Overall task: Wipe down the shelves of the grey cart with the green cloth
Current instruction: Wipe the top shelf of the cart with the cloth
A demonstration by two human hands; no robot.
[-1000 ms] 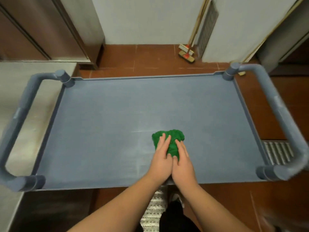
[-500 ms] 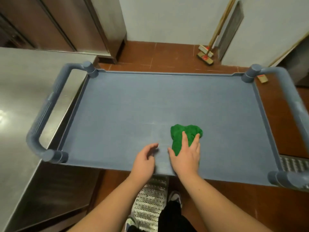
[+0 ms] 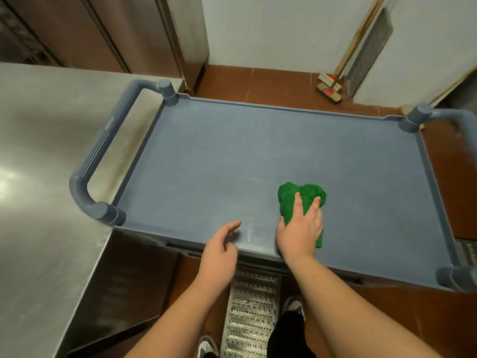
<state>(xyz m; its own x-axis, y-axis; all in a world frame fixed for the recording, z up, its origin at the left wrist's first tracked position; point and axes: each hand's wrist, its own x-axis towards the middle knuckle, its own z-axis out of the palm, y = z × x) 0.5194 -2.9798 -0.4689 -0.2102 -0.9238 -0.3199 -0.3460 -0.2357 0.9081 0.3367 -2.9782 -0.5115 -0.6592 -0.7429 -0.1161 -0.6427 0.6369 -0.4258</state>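
Note:
The grey cart's top shelf (image 3: 232,156) fills the middle of the head view, with a looped handle at each end. A bunched green cloth (image 3: 294,200) lies on the shelf near its front edge, right of centre. My right hand (image 3: 300,228) presses flat on the cloth with spread, straight fingers. My left hand (image 3: 219,251) hovers at the shelf's front rim to the left of the cloth, fingers loosely curled, holding nothing. The cart's lower shelves are hidden under the top one.
A steel counter (image 3: 38,177) runs along the cart's left handle (image 3: 103,156). Brooms (image 3: 330,89) lean on the white wall beyond the cart. A metal floor grate (image 3: 251,313) lies between my feet, on red tile.
My left hand has come off the cloth and pulled back to the front rim. My right hand alone stays on the cloth. The view has swung left.

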